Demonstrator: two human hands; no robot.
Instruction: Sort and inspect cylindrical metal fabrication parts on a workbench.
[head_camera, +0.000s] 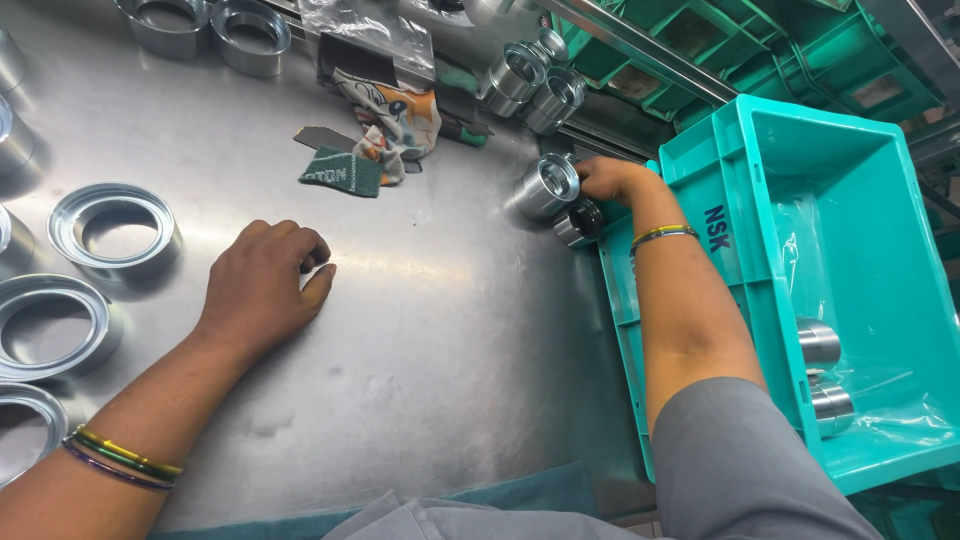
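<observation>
My right hand (608, 180) reaches to the table's far right edge and grips a short metal cylinder (545, 186) lying on its side. A darker metal sleeve (580, 220) lies just under that hand. My left hand (262, 285) rests on the steel table (420, 330) with its fingers curled into a loose fist and holds nothing. Both wrists wear thin coloured bangles.
Several wide metal rings (112, 225) lie along the left edge and two at the top. Two more cylinders (530, 85) lie at the back. A patterned rag (395, 115) and a green pad (342, 170) sit mid-table. A teal crate (850, 290) at right holds metal cylinders (822, 375).
</observation>
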